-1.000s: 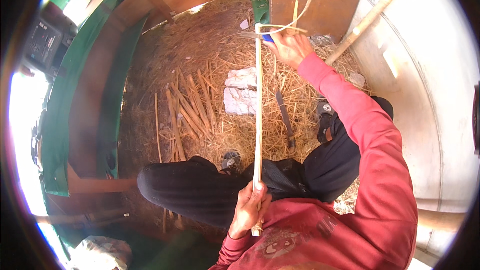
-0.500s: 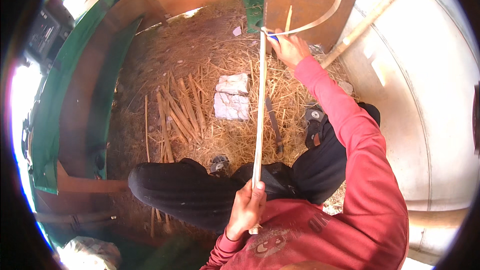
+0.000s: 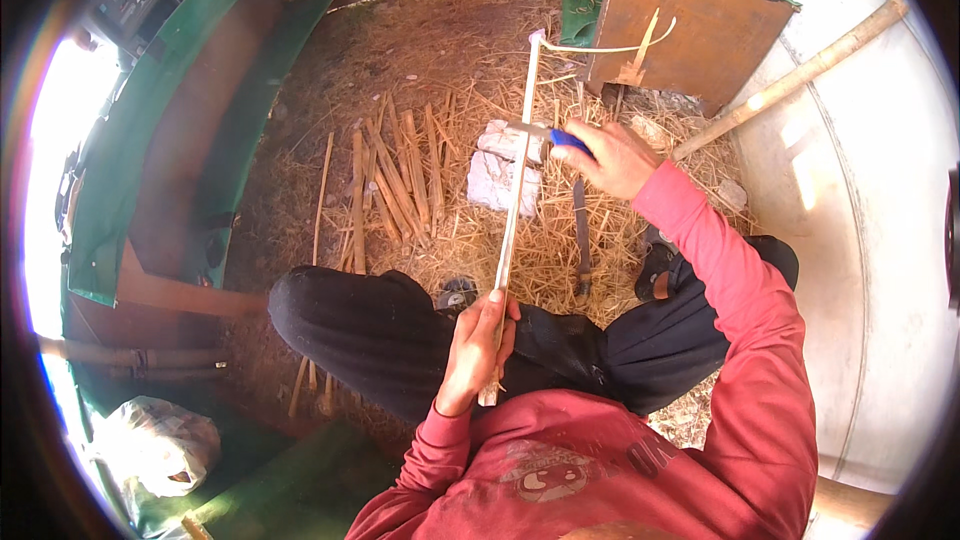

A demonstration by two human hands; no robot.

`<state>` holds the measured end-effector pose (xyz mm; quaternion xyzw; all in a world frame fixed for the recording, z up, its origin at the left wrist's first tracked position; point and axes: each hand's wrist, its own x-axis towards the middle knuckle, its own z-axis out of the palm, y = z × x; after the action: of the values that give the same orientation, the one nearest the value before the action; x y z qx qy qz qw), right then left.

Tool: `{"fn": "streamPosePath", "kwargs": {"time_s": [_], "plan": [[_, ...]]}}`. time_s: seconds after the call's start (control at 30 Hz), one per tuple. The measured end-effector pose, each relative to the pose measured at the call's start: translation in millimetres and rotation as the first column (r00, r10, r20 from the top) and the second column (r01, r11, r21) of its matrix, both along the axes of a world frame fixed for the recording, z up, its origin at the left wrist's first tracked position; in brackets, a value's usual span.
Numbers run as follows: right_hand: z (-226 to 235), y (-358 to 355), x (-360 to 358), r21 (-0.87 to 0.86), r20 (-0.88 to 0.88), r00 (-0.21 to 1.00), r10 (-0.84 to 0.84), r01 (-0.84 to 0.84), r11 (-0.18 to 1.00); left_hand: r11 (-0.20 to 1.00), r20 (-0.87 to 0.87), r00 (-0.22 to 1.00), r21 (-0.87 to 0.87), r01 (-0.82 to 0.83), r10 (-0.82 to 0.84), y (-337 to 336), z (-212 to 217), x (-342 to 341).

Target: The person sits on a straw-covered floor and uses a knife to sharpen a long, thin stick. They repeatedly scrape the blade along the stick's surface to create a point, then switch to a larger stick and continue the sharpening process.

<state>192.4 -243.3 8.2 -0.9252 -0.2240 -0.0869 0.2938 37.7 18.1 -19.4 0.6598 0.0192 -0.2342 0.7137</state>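
Note:
My left hand (image 3: 483,340) is closed around the lower end of a long, pale split bamboo strip (image 3: 518,190), close to my lap. From there the strip slants up and away, and a thin curled shaving (image 3: 610,48) hangs off its far end toward the right. My right hand (image 3: 612,155) grips a knife (image 3: 572,141) by its blue handle. The blade points left and lies at or across the strip, partway along it; whether it touches cannot be made out.
Whitish blocks (image 3: 503,183) lie on the straw-strewn ground beneath the strip. Several bamboo pieces (image 3: 395,180) lie to their left, a long dark blade (image 3: 582,230) to their right. A wooden box (image 3: 690,15) stands far right, near a bamboo pole (image 3: 800,70). A plastic bag (image 3: 160,445) sits lower left.
My right hand and the knife have come back from the strip's far end toward me. The shaving now hangs free of the hand. The view has shifted, and my left hand still holds the strip.

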Motion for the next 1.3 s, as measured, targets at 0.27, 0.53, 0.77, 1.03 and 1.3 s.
{"fn": "streamPosePath", "kwargs": {"time_s": [0.27, 0.53, 0.77, 1.03, 1.3], "plan": [[8.6, 9.8, -10.4, -0.052, 0.125, 0.990, 0.060, -0.054, 0.997, 0.945, -0.076, 0.997, -0.326, -0.022, -0.003, -3.1, -11.6, 8.9], [3.7, 23.0, -24.4, 0.013, 0.131, 0.982, 0.138, -0.141, 0.990, 0.900, -0.121, 0.991, -0.436, -0.004, -0.054, -3.2, 9.8, 13.4], [-5.6, 44.0, -48.9, -0.128, 0.110, 0.960, 0.257, -0.242, 0.962, 0.927, -0.077, 0.997, -0.376, -0.007, -0.023, -8.0, 24.8, 13.6], [-21.2, 48.4, -45.1, -0.158, 0.321, 0.902, 0.288, -0.249, 0.956, 0.949, -0.141, 0.990, -0.311, -0.046, 0.001, -12.8, 34.7, 3.5], [13.5, -60.9, 59.6, 0.110, 0.249, 0.697, -0.672, 0.669, 0.735, 0.961, -0.133, 0.991, -0.270, -0.056, 0.021, -11.8, 36.9, -24.4]]}}
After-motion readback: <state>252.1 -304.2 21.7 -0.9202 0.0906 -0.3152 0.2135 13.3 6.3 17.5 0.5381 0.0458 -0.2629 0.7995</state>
